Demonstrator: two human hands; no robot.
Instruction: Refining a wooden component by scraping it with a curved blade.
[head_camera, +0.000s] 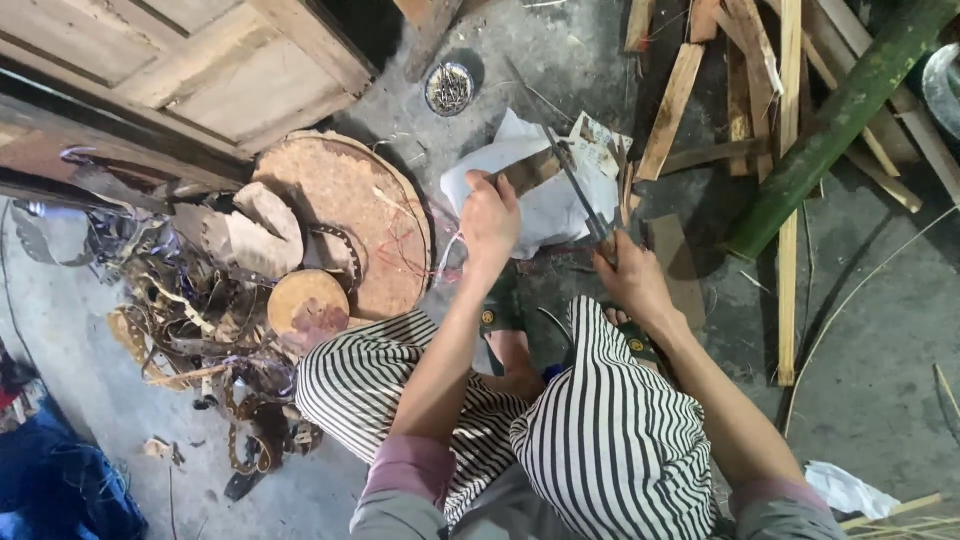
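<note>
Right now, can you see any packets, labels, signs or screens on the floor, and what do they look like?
Crumpled white paper sheet: on the floor ahead of the person's hands, creased, plain white.
Torn printed paper scrap: lying on that sheet's right edge, whitish with small dark marks.
Small round metal tin: farther back near the wooden door, open, holding thin nails or pins.
Signs or screens: none in view.

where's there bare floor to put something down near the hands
Bare concrete floor lies right of the right hand, below the green bamboo pole. Crowded: scrap heap and round board left of the left hand.
</note>
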